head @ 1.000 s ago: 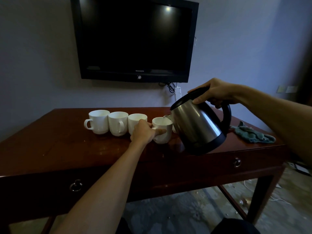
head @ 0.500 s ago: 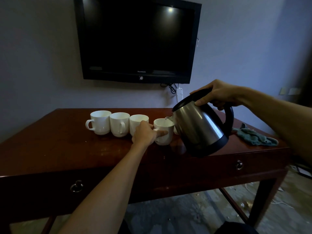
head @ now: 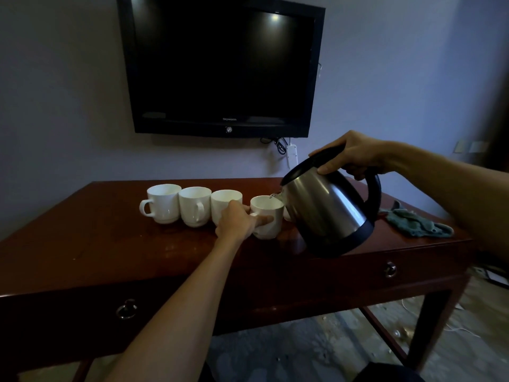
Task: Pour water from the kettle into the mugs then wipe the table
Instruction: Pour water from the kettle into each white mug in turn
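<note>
A steel kettle [head: 327, 210] with a black lid and handle is tilted left, its spout over a white mug [head: 268, 216] on the dark wooden table [head: 110, 244]. My right hand [head: 355, 155] grips the kettle's handle, thumb on the lid. My left hand [head: 237, 221] holds the mug by its handle side, thumb across its wall. Three more white mugs [head: 192, 205] stand in a row to its left. A fifth mug is mostly hidden behind the kettle. A teal cloth [head: 416, 224] lies crumpled at the table's right end.
A black TV [head: 220, 64] hangs on the wall above the table, with a power strip [head: 292, 155] and cables below it. The table front has two drawers with ring pulls [head: 126, 310]. Cables lie on the floor at the right.
The kettle stays tipped over the same mug, held a little higher and closer to it. My left hand keeps its hold on the mug.
</note>
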`<state>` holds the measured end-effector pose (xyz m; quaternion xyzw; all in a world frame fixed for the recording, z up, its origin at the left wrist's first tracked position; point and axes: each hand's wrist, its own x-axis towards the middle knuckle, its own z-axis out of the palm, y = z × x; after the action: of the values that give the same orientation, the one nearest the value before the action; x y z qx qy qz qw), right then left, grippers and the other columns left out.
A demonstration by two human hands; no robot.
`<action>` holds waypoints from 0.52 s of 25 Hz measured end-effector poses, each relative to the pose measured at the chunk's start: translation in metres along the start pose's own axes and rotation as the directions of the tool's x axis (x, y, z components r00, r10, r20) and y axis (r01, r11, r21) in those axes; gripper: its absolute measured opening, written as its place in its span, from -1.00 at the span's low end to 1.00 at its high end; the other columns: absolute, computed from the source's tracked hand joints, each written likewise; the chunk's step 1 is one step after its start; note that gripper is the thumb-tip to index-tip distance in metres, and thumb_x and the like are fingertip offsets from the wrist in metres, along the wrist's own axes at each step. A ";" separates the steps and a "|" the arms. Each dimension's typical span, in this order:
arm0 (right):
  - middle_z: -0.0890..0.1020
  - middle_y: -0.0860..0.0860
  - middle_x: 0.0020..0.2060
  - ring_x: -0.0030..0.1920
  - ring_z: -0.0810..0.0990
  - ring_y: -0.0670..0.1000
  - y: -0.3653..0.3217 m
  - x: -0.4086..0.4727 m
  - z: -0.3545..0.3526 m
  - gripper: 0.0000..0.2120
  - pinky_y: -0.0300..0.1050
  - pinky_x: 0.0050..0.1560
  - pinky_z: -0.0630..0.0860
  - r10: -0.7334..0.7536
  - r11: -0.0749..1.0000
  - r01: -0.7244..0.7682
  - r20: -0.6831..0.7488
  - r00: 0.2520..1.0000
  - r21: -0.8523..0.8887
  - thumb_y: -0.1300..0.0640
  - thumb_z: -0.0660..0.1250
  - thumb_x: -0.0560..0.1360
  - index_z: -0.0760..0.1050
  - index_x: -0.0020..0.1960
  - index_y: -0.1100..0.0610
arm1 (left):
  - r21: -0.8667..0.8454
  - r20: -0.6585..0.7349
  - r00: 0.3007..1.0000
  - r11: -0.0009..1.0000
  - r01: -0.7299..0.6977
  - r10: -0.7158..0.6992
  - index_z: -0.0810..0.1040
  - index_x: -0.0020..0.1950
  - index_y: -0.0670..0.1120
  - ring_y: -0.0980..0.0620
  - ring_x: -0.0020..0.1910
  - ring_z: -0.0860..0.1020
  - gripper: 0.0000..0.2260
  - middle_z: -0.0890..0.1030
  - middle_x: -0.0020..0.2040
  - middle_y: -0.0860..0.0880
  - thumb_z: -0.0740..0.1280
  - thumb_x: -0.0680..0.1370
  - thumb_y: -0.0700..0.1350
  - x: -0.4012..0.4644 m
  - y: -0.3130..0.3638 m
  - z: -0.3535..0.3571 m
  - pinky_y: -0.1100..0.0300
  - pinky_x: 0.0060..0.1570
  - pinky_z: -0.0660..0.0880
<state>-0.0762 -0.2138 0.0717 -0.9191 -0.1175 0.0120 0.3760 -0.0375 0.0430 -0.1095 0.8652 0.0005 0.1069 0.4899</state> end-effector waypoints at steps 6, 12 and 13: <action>0.30 0.07 -0.48 -0.53 0.23 -0.04 -0.001 0.000 -0.001 -0.60 -0.20 -0.55 0.29 0.010 1.000 -0.010 0.003 1.000 -0.006 0.21 0.56 0.38 0.67 0.20 0.03 | 0.001 -0.007 1.000 1.000 -0.003 0.003 0.66 0.11 -0.01 0.00 -0.04 0.60 -0.47 0.69 -0.10 0.04 0.57 0.26 0.24 -0.001 -0.001 0.000 -0.06 0.05 0.53; 0.30 0.07 -0.48 -0.54 0.23 -0.04 -0.001 0.000 -0.001 -0.61 -0.21 -0.55 0.29 0.013 1.000 -0.013 0.007 1.000 -0.003 0.21 0.56 0.39 0.67 0.20 0.02 | -0.022 -0.006 1.000 1.000 0.005 -0.005 0.64 0.16 -0.02 0.00 0.05 0.59 -0.46 0.68 0.02 0.03 0.57 0.28 0.22 -0.004 0.000 0.001 -0.06 0.09 0.51; 0.31 0.07 -0.48 -0.55 0.24 -0.04 -0.001 0.000 -0.001 -0.61 -0.21 -0.55 0.30 0.011 1.000 -0.011 0.007 1.000 -0.006 0.21 0.56 0.39 0.67 0.20 0.02 | -0.020 -0.007 1.000 1.000 0.008 -0.008 0.64 0.17 -0.02 0.00 0.04 0.59 -0.44 0.68 0.02 0.03 0.57 0.27 0.23 -0.004 0.000 0.001 -0.07 0.09 0.51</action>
<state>-0.0766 -0.2139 0.0734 -0.9207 -0.1136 0.0169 0.3730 -0.0416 0.0418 -0.1106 0.8600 0.0047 0.1077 0.4988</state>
